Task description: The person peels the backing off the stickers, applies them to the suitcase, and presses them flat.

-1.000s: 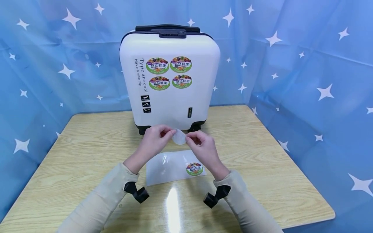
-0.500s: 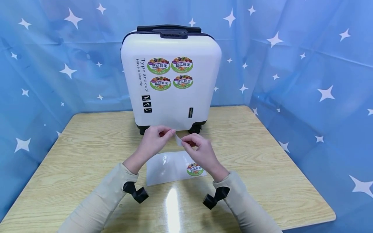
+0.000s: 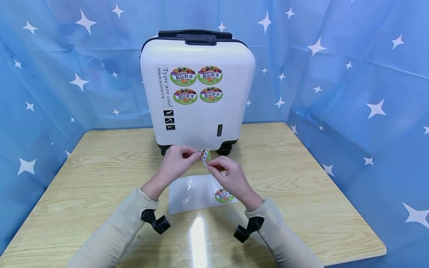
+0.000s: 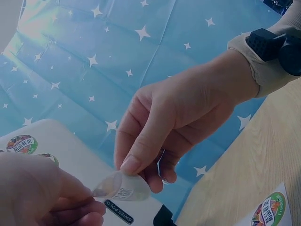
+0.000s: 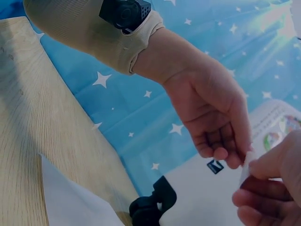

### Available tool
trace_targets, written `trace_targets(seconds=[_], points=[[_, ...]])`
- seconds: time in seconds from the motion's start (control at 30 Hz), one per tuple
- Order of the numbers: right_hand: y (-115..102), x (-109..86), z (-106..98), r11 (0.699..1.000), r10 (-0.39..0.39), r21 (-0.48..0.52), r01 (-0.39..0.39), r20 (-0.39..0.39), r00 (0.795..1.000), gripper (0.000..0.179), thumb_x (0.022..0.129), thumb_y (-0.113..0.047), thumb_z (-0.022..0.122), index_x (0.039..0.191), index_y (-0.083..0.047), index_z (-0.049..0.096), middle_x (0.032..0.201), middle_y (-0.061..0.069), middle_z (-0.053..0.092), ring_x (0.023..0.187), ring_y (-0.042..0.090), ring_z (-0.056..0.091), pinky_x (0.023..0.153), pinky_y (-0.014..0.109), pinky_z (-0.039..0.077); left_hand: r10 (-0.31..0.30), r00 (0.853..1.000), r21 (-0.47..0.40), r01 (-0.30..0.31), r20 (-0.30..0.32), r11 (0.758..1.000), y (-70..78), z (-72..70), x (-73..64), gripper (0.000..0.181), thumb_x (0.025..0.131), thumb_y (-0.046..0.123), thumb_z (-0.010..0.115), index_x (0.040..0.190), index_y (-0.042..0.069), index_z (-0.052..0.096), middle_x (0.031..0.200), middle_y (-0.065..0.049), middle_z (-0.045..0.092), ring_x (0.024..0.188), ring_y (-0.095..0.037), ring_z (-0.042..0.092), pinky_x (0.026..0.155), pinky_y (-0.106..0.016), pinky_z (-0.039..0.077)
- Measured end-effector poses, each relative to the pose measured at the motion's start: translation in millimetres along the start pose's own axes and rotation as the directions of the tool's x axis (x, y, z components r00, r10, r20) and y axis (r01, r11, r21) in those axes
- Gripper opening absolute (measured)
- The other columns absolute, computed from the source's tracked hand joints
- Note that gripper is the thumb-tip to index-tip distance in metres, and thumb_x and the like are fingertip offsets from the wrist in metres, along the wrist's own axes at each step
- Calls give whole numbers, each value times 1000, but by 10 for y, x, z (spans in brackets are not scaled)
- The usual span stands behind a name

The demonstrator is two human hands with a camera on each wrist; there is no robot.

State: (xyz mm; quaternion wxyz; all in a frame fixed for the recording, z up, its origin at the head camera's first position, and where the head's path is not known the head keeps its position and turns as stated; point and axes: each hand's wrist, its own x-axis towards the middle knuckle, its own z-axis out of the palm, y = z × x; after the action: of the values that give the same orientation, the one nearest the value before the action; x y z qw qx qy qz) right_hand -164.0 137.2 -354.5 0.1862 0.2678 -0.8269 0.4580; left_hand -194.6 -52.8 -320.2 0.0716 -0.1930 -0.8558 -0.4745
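Observation:
Between the two hands is an oval fruit sticker (image 3: 205, 155), its coloured print toward the head camera and its surface bent. My left hand (image 3: 177, 162) pinches its left edge between thumb and fingers. The right hand (image 3: 232, 176) pinches the lower right edge. In the left wrist view the sticker (image 4: 124, 187) looks translucent, with print showing through. Below the hands a glossy white backing sheet (image 3: 191, 193) lies on the table, bearing one more fruit sticker (image 3: 223, 195) at its right end, partly covered by the right hand.
Behind the hands a white suitcase (image 3: 197, 123) stands upright on the wooden table (image 3: 110, 175). Several matching fruit stickers are on its upper front, beside black lettering. A blue star-patterned curtain (image 3: 321, 82) surrounds the table at the back and sides.
The sticker has turned from its plain pale back to its printed face, passing nearly edge-on. The right hand has shifted slightly left, closer to the left hand.

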Motion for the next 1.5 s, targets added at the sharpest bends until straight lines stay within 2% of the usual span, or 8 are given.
trace_targets(seconds=[0.4, 0.63, 0.8, 0.97, 1.0, 1.2, 1.33, 1.5], points=[[-13, 3, -32, 995, 84, 46, -83, -17, 996, 10, 88, -13, 65, 94, -7, 69, 90, -4, 64, 79, 8, 59, 70, 26, 51, -11, 1000, 8, 11, 20, 1000, -32, -16, -10, 13, 87, 16, 64, 87, 6, 73, 79, -1, 68, 67, -14, 57, 59, -28, 47], [15, 15, -46, 991, 130, 23, -128, -116, 985, 10, 85, -12, 68, 94, -8, 68, 88, -1, 64, 76, 11, 59, 68, 26, 50, 11, 999, 14, -12, 47, 1000, -30, -23, -32, 12, 90, 14, 62, 89, 5, 70, 77, -3, 66, 62, -15, 52, 53, -27, 43], [34, 25, -48, 984, 180, 35, -177, -151, 972, 10, 85, -12, 69, 94, -9, 68, 88, -1, 63, 75, 12, 58, 67, 26, 49, 45, 997, 44, -48, 60, 998, -29, -28, -44, 11, 90, 14, 62, 86, 6, 69, 74, -3, 64, 58, -14, 50, 51, -26, 41], [21, 41, -39, 983, 185, 50, -179, -152, 971, 9, 84, -10, 69, 93, -8, 69, 87, 1, 64, 74, 13, 58, 66, 26, 49, 80, 993, 94, -88, 83, 992, -42, -24, -40, 11, 90, 14, 62, 85, 7, 69, 73, -2, 64, 57, -13, 49, 51, -27, 41], [-38, 48, -47, 981, 191, 53, -186, -148, 970, 9, 84, -8, 69, 93, -6, 68, 87, 3, 65, 74, 15, 58, 66, 26, 49, 84, 992, 100, -93, 90, 991, -44, -21, -39, 11, 90, 14, 62, 85, 7, 70, 74, -1, 64, 58, -13, 50, 51, -27, 42], [-45, 54, -39, 978, 209, 45, -205, -125, 970, 6, 84, -6, 68, 89, -6, 67, 84, 3, 64, 71, 14, 57, 64, 27, 49, 107, 988, 112, -120, 114, 986, -25, -16, -50, 10, 89, 12, 64, 84, 7, 71, 76, 0, 65, 60, -12, 51, 53, -26, 43], [13, 51, -22, 978, 209, 36, -206, -116, 971, 5, 83, -6, 69, 87, -8, 67, 81, 0, 63, 69, 12, 56, 62, 25, 49, 126, 986, 112, -138, 105, 984, -22, -15, -53, 10, 88, 11, 64, 84, 7, 72, 76, 0, 66, 60, -11, 51, 53, -26, 43], [13, 51, -27, 975, 218, 71, -211, -104, 971, 4, 85, -8, 68, 88, -7, 66, 81, 1, 63, 69, 14, 55, 61, 25, 47, 121, 990, 78, -127, 72, 989, -49, -16, -52, 8, 86, 11, 66, 85, 6, 72, 76, 0, 67, 59, -11, 52, 53, -26, 44]])
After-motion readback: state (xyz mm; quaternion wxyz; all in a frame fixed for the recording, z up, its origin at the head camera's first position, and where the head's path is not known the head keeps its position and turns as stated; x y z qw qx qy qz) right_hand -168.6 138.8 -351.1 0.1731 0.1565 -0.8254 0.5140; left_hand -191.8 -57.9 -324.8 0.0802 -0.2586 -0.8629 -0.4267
